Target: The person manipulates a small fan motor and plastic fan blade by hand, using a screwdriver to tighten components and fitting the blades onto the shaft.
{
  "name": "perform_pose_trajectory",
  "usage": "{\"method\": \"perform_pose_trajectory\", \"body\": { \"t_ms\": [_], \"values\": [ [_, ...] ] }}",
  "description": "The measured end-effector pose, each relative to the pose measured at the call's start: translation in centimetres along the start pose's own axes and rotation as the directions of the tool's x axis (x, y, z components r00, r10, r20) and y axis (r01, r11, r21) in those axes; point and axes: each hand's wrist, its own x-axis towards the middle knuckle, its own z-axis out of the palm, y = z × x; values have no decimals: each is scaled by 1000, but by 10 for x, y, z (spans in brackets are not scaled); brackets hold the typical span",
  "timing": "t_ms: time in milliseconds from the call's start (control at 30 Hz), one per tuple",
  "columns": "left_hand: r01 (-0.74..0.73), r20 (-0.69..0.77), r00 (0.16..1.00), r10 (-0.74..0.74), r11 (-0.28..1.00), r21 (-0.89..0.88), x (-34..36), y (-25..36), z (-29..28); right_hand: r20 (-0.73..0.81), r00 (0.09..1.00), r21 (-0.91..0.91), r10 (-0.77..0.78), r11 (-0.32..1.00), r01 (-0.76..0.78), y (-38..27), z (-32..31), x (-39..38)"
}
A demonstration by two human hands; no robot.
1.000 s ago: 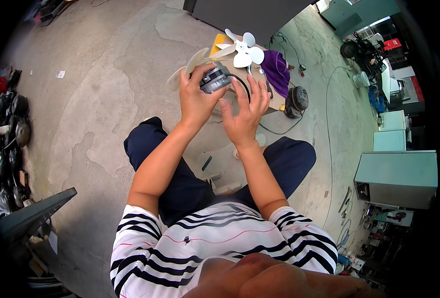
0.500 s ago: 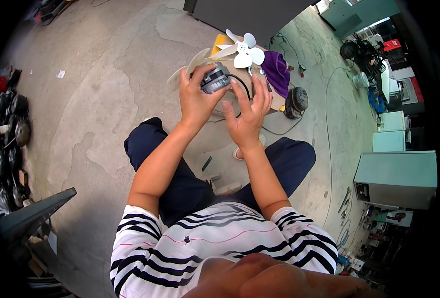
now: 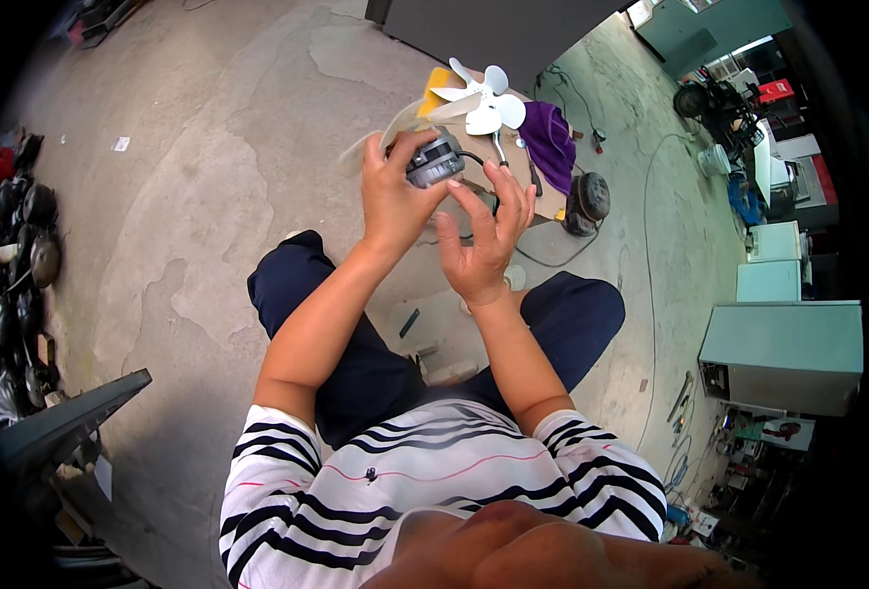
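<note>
Out in front of me, my left hand grips a small grey-and-black fan motor by its body. Pale fan blades stand on the motor's left and far side, blurred and see-through. A black cable leaves the motor on its right. Close by, my right hand has its fingers apart and bent, with the index fingertip near the motor's lower right; whether it touches, I cannot tell. Beyond both hands, a separate white fan blade wheel lies on a low tan surface.
On the low surface are a purple cloth, a yellow object and a screwdriver-like tool. A dark round compressor-like part stands to its right, with a cable on the floor. A pale green cabinet lies far right; dark round parts pile up far left.
The motor in my left hand has shifted slightly right, and its blurred blades look different. My right hand has moved a little down, its fingers more bent.
</note>
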Motion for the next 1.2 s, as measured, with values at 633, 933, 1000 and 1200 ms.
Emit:
{"method": "perform_pose_trajectory", "body": {
  "t_ms": [633, 933, 1000, 1200],
  "values": [
    [-27, -2, 1000, 27, 999, 31, 0, 0, -3, 98, 994, -208, 48, 978, -26, -4, -6, 9],
    [-9, 15, 1000, 8, 1000, 27, -1, 1, -4, 10, 992, -142, 125, 982, -122, 6, -3, 9],
    [-13, 15, 1000, 13, 999, 29, -1, 0, -4, 40, 998, -132, 50, 990, -44, 3, -4, 7],
    [-31, 14, 999, 31, 999, 26, -1, 1, -3, 16, 998, -96, 62, 994, -60, 5, -4, 10]
  ]
}}
